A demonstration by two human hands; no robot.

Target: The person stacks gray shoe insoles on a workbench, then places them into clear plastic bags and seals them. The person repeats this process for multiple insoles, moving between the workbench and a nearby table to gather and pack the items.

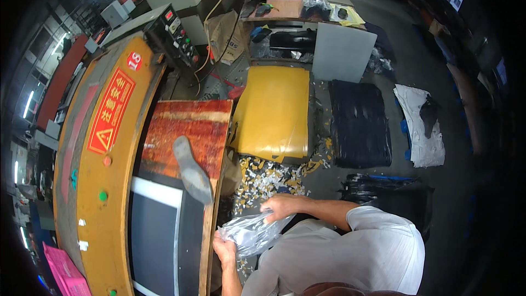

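A crumpled clear plastic bag is stretched between my two hands in front of my body. My left hand has its fingers closed on the bag's left edge, close to the wooden edge of the machine's bed. My right hand pinches the bag at its upper right side. Whatever may be inside the bag cannot be made out. Left of the hands, a grey shoe sole lies across a worn red board and the dark sheet in front of it.
A yellow press with green buttons stands at left, its control box beyond. Past the scattered scraps rises a stack of yellow sheets. Black sheets and a white sheet lie further right. A cluttered bench is behind.
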